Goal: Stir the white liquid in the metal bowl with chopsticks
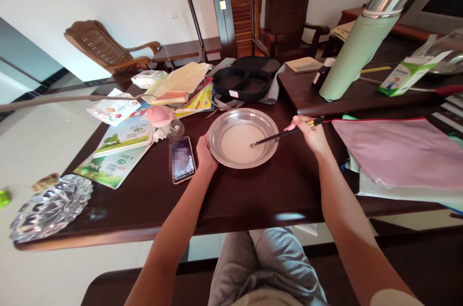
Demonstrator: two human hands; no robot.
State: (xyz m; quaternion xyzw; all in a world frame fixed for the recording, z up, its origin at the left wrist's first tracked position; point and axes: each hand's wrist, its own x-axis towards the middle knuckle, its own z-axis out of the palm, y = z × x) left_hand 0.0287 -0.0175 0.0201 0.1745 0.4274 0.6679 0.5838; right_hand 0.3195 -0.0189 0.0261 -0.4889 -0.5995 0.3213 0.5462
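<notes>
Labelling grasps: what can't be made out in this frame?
Head view:
phone screen: blurred.
left hand fingers: tucked under the metal dish rim.
whitish layer in the dish: too faint to identify.
chopsticks: grip hidden inside right hand.
pink folder: cut by right edge.

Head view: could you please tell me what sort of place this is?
Likely a home living room: wooden armchairs by the wall, a dark table cluttered with children's books and a thermos.
</notes>
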